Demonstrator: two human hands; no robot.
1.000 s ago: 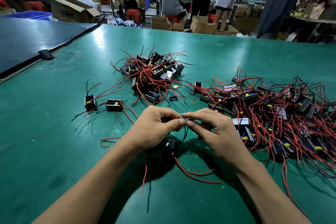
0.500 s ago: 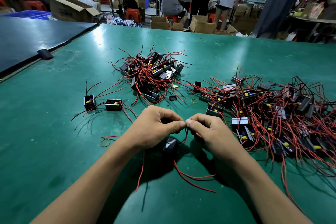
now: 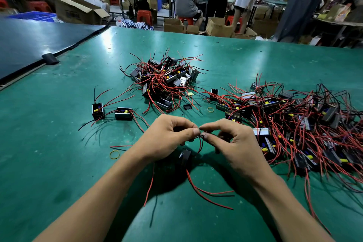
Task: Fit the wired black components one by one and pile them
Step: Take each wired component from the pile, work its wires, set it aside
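Observation:
My left hand [image 3: 165, 139] and my right hand [image 3: 233, 143] meet fingertip to fingertip above the green table [image 3: 59, 163], each pinching thin wire ends between thumb and forefinger. A small black component [image 3: 185, 158] hangs just below them, with its red wires [image 3: 204, 192] trailing on the table toward me. A pile of wired black components [image 3: 167, 80] lies beyond the hands. A larger, spread-out heap [image 3: 294, 120] covers the table on the right. Two separate components [image 3: 123, 113] sit to the left.
Yellow rubber bands lie on the table, one [image 3: 114, 154] near my left wrist and another [image 3: 210, 109] beyond my hands. A dark panel [image 3: 29, 45] borders the table at the left. People, stools and cardboard boxes [image 3: 78, 10] fill the background.
Both hands have stayed together at the same spot, working the wire ends. The hanging component has shifted slightly under them.

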